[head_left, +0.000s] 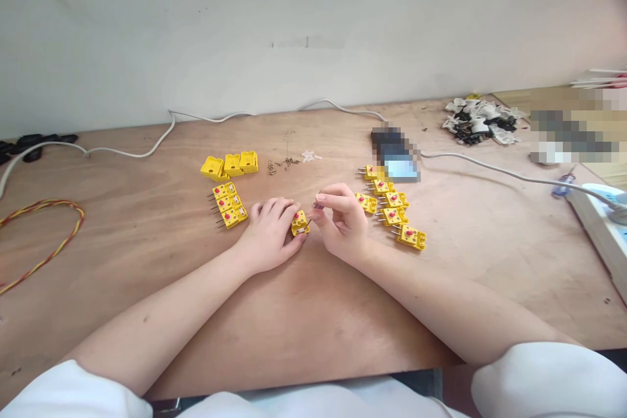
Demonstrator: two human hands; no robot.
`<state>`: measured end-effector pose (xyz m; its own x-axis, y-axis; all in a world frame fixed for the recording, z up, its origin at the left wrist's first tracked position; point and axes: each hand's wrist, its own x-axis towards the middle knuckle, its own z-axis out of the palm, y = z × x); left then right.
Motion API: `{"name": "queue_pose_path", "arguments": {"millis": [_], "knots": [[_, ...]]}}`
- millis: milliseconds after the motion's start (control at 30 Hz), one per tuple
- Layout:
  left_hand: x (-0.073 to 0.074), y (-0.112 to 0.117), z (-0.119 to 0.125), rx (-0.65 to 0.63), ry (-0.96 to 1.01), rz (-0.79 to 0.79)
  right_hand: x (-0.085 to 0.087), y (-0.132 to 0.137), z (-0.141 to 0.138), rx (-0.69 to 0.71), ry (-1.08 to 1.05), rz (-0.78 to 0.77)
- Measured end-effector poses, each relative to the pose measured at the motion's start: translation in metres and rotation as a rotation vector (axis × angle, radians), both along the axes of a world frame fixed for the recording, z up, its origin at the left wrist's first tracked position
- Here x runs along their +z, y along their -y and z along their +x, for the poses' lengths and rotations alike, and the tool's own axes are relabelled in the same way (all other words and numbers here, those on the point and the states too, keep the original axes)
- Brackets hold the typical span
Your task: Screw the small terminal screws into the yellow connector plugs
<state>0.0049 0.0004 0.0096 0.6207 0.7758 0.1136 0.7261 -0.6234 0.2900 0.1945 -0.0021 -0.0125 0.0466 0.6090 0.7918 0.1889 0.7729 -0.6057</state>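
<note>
My left hand (pixel 274 235) is closed round a yellow two-pin plug (pixel 298 222) with a red centre, pressing it against the table. My right hand (pixel 343 219) pinches a small screwdriver (pixel 318 207) with a purplish handle, mostly hidden by the fingers. Its thin shaft points at the right side of the held plug; whether the tip sits in a screw I cannot make out. Left of my left hand, three similar plugs (pixel 228 204) lie in a row. Several more plugs (pixel 394 215) are grouped beyond my right hand, pins toward the left.
Yellow plug covers (pixel 240 163), brass screws (pixel 289 162) and small clear pieces (pixel 310 156) lie behind my hands. A phone (pixel 399 153), a black-and-white parts heap (pixel 482 121), another screwdriver (pixel 563 185) and a power strip (pixel 595 215) are rightward. White cable (pixel 147 155) and twisted wire (pixel 68 241) lie left.
</note>
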Motion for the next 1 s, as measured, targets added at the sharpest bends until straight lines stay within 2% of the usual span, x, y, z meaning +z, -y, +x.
{"name": "queue_pose_path", "arguments": {"millis": [200, 533, 667, 833, 1000], "knots": [[-0.0015, 0.0, -0.0001, 0.007, 0.012, 0.0, 0.0016, 0.0039, -0.0051, 0.21, -0.088, -0.079], [-0.0025, -0.0006, -0.0004, 0.007, 0.006, 0.01, 0.0035, -0.003, -0.0006, 0.007, -0.076, -0.079], [-0.0012, -0.0005, 0.0005, 0.008, 0.011, 0.008, 0.0048, -0.0002, -0.0025, 0.095, -0.068, -0.062], [-0.0008, 0.0001, 0.0004, 0.007, 0.011, 0.013, 0.0047, 0.0048, -0.0067, 0.217, -0.107, -0.119], [-0.0023, 0.0, -0.0007, 0.008, 0.017, 0.019, 0.0013, 0.0018, -0.0047, 0.129, -0.113, -0.157]]}}
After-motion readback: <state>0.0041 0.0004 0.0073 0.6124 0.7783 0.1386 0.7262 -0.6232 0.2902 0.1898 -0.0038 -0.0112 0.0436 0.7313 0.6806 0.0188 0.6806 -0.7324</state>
